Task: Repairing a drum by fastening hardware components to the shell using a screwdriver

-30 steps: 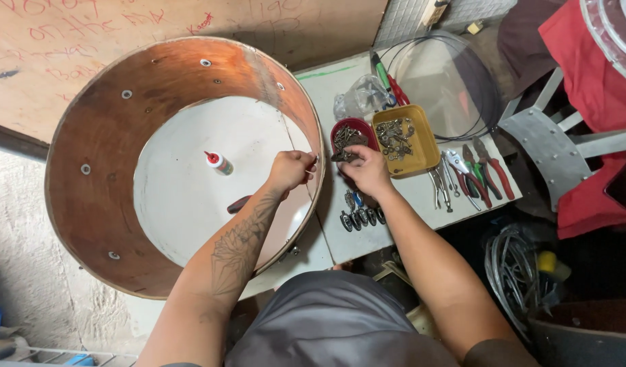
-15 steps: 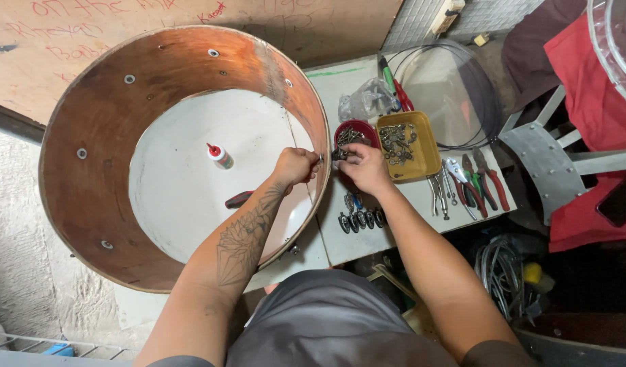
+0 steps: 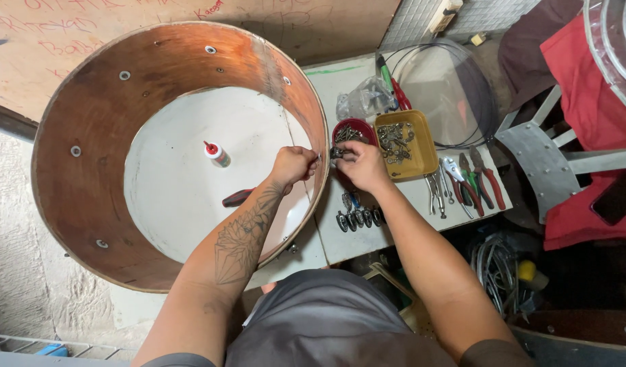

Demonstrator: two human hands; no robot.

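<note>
A large round wooden drum shell [image 3: 156,68] lies flat on a white table [image 3: 340,238]. My left hand [image 3: 292,165] reaches inside the shell and presses against its right wall, fingers pinched on something small that I cannot make out. My right hand [image 3: 359,165] is just outside the same spot on the wall, holding a small metal fitting [image 3: 336,153] against it. Inside the shell stand a small white bottle with a red cap [image 3: 216,153] and a dark-handled tool [image 3: 238,198].
A red bowl [image 3: 353,130] and a yellow tray [image 3: 402,143] hold metal parts. Pliers [image 3: 472,180], several metal lugs [image 3: 357,217], a clear bag [image 3: 364,98] and a hoop [image 3: 455,88] lie on the table. A metal stool [image 3: 551,160] and red cloth [image 3: 585,81] sit to the right.
Both hands stay at the shell's right wall. The view has shifted slightly; the hands look almost unmoved.
</note>
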